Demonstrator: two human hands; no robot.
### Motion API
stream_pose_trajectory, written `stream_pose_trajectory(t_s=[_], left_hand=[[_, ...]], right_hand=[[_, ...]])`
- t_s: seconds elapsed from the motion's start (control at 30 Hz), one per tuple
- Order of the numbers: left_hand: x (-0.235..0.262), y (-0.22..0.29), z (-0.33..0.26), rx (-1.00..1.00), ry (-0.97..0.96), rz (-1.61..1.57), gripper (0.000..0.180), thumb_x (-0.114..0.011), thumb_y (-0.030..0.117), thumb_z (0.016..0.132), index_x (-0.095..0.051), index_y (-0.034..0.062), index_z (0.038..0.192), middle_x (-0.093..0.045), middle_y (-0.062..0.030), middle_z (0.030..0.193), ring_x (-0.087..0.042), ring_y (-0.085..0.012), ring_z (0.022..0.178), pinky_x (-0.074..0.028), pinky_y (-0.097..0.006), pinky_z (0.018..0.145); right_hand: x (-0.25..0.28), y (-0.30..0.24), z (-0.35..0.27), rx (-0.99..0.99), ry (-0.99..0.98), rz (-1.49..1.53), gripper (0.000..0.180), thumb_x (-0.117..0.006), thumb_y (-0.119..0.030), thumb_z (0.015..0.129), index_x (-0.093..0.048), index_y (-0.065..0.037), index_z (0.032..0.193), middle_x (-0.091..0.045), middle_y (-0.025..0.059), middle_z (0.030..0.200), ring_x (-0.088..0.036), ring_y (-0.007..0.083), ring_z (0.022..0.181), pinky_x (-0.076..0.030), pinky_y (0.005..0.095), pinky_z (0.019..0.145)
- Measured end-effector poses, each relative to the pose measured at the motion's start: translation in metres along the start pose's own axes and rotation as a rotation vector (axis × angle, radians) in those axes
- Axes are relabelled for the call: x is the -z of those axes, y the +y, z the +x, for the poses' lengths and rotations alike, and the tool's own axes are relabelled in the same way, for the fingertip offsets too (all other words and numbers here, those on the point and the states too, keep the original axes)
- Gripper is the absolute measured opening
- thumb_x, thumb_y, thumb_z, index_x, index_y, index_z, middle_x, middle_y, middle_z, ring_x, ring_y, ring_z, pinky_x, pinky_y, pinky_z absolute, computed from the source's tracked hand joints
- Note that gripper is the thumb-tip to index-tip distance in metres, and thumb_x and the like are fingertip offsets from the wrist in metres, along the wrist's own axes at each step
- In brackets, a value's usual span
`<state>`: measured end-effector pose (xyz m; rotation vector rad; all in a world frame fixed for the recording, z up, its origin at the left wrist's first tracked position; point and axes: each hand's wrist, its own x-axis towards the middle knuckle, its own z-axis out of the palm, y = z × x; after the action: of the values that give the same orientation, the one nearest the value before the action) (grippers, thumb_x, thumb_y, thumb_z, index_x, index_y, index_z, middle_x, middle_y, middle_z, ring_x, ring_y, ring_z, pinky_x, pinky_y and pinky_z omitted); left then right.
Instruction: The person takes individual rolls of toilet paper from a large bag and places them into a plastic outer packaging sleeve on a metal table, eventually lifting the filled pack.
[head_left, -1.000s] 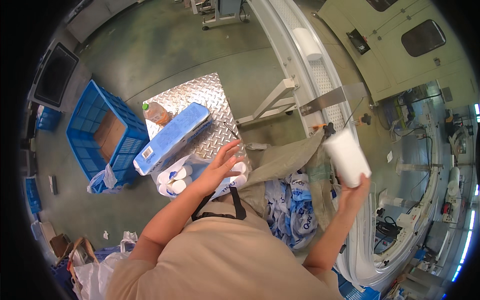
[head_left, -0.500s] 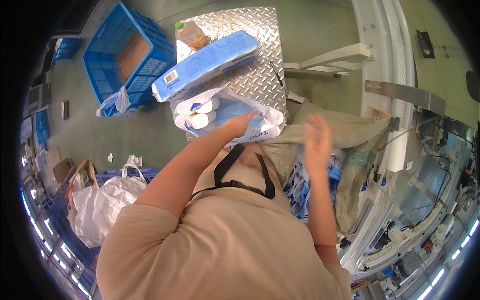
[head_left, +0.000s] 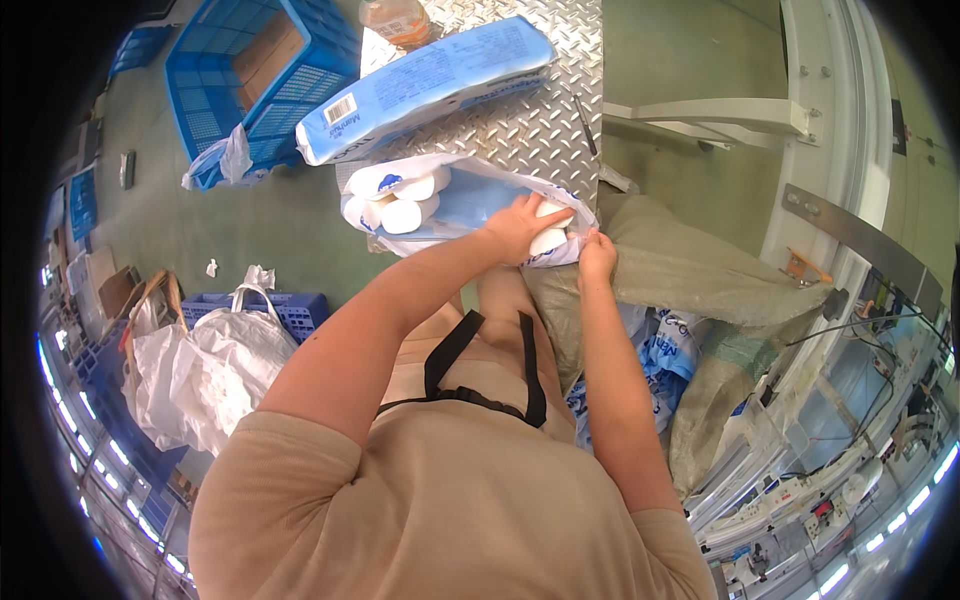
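Note:
An opened plastic pack lies across the near end of the metal plate, its wrapper white and blue. White paper rolls show at its left end, with more white rolls at the right end. My left hand rests against these right-hand rolls, fingers spread over them. At the pack's right corner, my right hand pinches the edge of the plastic wrapper. Just beyond lies a long, sealed blue pack, slanting up to the right.
A bottle and a thin black tool sit on the diamond-patterned metal plate. A blue crate stands to the left. White bags are at lower left. To my right are a drab woven sack, blue wrappers and a white frame.
My left hand has moved right onto the rolls and spread its fingers. My right hand has come in from the right to the wrapper's edge. The view has shifted.

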<state>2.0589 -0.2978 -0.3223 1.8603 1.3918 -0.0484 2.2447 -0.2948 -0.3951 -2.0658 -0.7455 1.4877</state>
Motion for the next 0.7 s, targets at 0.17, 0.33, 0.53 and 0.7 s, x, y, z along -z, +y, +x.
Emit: stream_pose_trajectory(t_s=[0.17, 0.33, 0.53, 0.7], left_hand=[[0.002, 0.008, -0.005, -0.018, 0.061, 0.239, 0.092, -0.073, 0.018, 0.062, -0.027, 0.0338, 0.139, -0.033, -0.0182, 0.134, -0.035, -0.0416, 0.123, -0.044, -0.055, 0.086], [0.019, -0.002, 0.003, 0.14, -0.019, 0.089, 0.093, -0.076, 0.023, 0.057, -0.028, 0.0325, 0.136, -0.025, -0.0204, 0.14, -0.034, -0.0475, 0.12, -0.045, -0.049, 0.088], [0.144, 0.001, -0.106, 0.216, 0.326, -1.224, 0.093, -0.077, 0.016, 0.061, -0.026, 0.0147, 0.139, -0.026, -0.0257, 0.136, -0.032, -0.0348, 0.125, -0.032, -0.038, 0.102], [0.186, 0.049, -0.157, 0.042, 0.222, -1.56, 0.109, -0.077, 0.022, 0.056, -0.016, 0.0132, 0.145, -0.032, -0.0146, 0.134, -0.032, -0.0295, 0.126, -0.026, -0.038, 0.105]], right_hand=[[-0.008, 0.007, 0.003, 0.342, -0.128, -0.517, 0.024, -0.049, -0.019, 0.092, -0.06, 0.003, 0.095, -0.062, 0.0084, 0.08, -0.054, 0.015, 0.067, -0.044, 0.0296, 0.064], [-0.011, 0.008, 0.011, 0.252, 0.009, -0.299, 0.025, -0.051, -0.02, 0.09, -0.061, 0.003, 0.091, -0.062, 0.0129, 0.081, -0.057, 0.0213, 0.075, -0.045, 0.0339, 0.069], [-0.002, -0.079, -0.05, 0.528, 0.024, -0.278, 0.05, -0.053, -0.033, 0.09, -0.041, -0.004, 0.129, -0.047, 0.0214, 0.125, -0.051, 0.0299, 0.107, -0.045, 0.0375, 0.085], [0.03, -0.222, -0.188, 0.128, -0.769, 0.406, 0.053, -0.048, -0.034, 0.094, -0.03, -0.014, 0.14, -0.043, 0.0108, 0.129, -0.047, 0.0208, 0.113, -0.045, 0.0362, 0.087]])
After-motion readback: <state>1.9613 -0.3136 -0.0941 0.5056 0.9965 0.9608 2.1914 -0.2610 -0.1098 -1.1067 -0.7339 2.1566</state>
